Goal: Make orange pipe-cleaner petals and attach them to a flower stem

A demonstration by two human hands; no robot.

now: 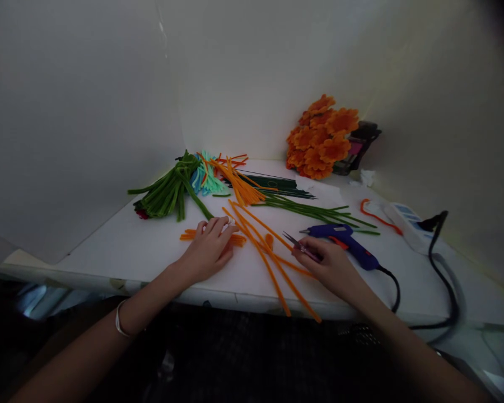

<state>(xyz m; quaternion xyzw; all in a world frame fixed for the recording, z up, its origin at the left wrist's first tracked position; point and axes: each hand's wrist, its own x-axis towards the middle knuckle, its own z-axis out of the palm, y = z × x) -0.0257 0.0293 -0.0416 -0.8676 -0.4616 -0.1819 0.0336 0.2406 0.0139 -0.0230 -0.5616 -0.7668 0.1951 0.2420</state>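
Note:
My left hand [210, 249] is bent over a small bundle of short orange pipe cleaner pieces [188, 235]. Its fingers and thumb are curled about them, and the piece ends stick out on both sides. Something small and white shows at the fingertips. My right hand [321, 260] is closed round small scissors [293, 240], whose pointed blades aim up and to the left. Between my hands lie several long orange pipe cleaners [273, 266], crossing one another and reaching past the table's front edge. A small orange loop [269, 241] rests among them.
A blue glue gun [344, 238] lies beside my right hand, its cord running right towards a white power strip [407, 224]. Behind are green pipe cleaners [168, 193], an orange bundle [243, 187], dark thin stems [277, 184] and orange flowers [319, 140]. Pale walls surround the white table [130, 252].

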